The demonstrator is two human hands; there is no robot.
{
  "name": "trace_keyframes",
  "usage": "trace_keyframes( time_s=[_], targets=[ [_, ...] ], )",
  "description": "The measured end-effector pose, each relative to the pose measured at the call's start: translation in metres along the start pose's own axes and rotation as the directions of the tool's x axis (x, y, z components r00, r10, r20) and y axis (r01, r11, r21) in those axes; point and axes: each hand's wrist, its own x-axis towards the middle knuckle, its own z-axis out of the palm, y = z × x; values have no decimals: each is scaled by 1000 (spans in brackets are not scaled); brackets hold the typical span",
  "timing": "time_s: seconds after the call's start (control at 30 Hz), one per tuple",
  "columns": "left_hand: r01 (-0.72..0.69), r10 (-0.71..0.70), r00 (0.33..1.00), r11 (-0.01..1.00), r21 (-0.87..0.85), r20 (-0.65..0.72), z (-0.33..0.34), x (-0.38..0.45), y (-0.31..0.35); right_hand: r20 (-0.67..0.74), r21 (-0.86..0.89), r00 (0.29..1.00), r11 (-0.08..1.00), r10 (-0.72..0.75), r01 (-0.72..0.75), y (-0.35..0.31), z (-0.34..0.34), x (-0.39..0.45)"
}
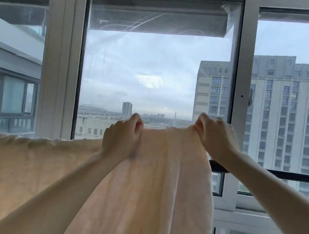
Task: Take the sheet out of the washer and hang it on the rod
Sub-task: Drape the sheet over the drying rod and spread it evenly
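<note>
The pale peach fabric sheet (152, 175) at frame centre is pinched along its top edge by the left hand (122, 136) and right hand (215, 138); the dark rod (279, 174) is mostly hidden behind it

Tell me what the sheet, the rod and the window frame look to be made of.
Sheet: soft woven fabric, pale peach, matte; it drapes in folds and bunches where the left hand and right hand pinch it. Rod: dark, smooth, straight bar, probably painted metal. Window frame: white, smooth profile, aluminium or plastic; cannot tell which.
</note>
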Motion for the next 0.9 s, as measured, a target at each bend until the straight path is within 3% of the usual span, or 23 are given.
trace_keyframes(
  time_s=[0.13,0.23,0.33,0.43,0.57,0.77,0.9],
  targets=[
    [-55,100,961,982,-178,257,12,-10,-2,284,46,957,997,53,-69,10,6,-15],
    [-118,198,920,963,-244,337,9,-20,-6,286,109,957,990,58,-93,13,2,-29],
    [-96,207,904,951,-294,373,2,-22,-12,306,121,949,986,71,-113,19,-7,-38],
    [-73,169,935,952,-298,311,1,-23,-12,393,107,919,991,33,-82,19,-16,-51],
    [-125,139,985,983,-132,102,7,-32,-5,532,235,842,971,-93,-41,17,-23,-58],
    [-299,295,953,952,-62,-67,8,-57,25,476,330,864,944,-165,-2,19,-13,-57],
    [-248,251,967,965,-89,30,5,-75,54,361,362,914,931,-184,44,9,-8,-55]
  ],
)
